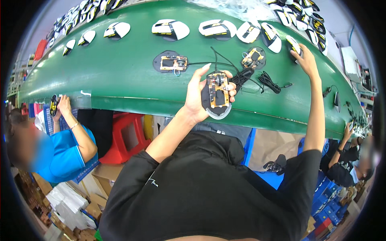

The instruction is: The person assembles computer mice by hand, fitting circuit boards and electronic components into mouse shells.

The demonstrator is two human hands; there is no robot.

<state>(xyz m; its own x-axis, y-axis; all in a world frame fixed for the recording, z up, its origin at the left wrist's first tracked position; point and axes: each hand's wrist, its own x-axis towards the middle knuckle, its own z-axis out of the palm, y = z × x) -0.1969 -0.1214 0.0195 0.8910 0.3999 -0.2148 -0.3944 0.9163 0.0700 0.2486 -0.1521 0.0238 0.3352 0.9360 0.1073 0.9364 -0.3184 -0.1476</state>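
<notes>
My left hand (195, 95) holds an opened computer mouse base (217, 94), with its orange circuit board and scroll wheel facing up; the fingers wrap around its edges. A black cable runs from its upper end. My right arm stretches far across the green belt, and my right hand (307, 61) grips a white, black and yellow mouse top shell (294, 43) at the right end of a row of shells. Two more mouse bases with bare boards lie on the belt, one left of my left hand (171, 63) and one beyond it to the right (253, 58).
The green belt (128, 76) crosses in front of me. Top shells (170, 29) line its far side, with piles behind. Coiled cables (269, 82) lie right of my left hand. Co-workers sit at both sides; a red stool (126, 136) stands at left.
</notes>
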